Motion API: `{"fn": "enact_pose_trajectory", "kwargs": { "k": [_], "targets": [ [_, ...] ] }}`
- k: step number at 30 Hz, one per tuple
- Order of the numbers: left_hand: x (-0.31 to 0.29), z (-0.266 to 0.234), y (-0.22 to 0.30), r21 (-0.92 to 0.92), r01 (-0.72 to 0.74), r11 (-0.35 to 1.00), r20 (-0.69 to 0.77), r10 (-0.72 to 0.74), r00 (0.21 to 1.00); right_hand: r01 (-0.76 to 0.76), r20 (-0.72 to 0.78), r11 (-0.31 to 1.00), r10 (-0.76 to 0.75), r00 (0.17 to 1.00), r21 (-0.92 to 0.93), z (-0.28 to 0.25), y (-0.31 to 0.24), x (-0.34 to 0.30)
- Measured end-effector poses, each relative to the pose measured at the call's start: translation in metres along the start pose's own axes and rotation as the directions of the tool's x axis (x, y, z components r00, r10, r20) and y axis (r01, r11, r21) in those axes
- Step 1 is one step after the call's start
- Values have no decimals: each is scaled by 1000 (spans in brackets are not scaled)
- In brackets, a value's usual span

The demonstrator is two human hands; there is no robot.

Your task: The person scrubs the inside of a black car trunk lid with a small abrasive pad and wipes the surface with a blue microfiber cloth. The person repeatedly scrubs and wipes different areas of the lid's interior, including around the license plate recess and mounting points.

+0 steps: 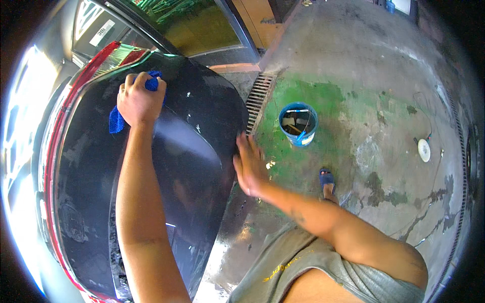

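Observation:
My left hand (140,100) is closed round a bunched blue cloth (116,121), pressed on the dark rear panel of a car (192,146). Cloth sticks out on both sides of my fist. Just beyond the hand, at the car's upper left, is a red and clear tail light (108,63). My right hand (250,169) is slightly blurred, its fingers stretched out with nothing held in them. It is at the right edge of the car body; whether it touches the panel I cannot tell.
A blue bucket (298,124) with several items in it stands on the wet, green-stained concrete floor (348,126). A metal drain grate (258,96) runs beside the car. My sandalled foot (327,179) is below the bucket. A round white object (424,150) with a cord lies far right. A glass door (197,30) stands behind the car.

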State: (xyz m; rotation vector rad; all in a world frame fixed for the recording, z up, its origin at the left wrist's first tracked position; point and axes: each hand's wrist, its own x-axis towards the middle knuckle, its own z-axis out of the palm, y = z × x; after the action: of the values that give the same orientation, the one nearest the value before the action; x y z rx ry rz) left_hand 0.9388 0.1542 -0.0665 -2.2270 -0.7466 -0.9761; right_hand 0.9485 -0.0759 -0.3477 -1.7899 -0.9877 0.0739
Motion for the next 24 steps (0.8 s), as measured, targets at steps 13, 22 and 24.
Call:
{"fn": "enact_pose_trajectory", "kwargs": {
  "k": [13,22,24],
  "targets": [
    [1,6,6,8,14,1000,-12,-14,1000,107,3,969,-111,994,222,-11,75,92],
    [-2,15,-1,-17,-28,999,-81,26,996,475,39,854,-494,869,214,-25,118,144],
    [-2,11,3,17,11,1000,-42,-10,999,428,185,884,-460,868,189,-36,131,106]
  ]
}}
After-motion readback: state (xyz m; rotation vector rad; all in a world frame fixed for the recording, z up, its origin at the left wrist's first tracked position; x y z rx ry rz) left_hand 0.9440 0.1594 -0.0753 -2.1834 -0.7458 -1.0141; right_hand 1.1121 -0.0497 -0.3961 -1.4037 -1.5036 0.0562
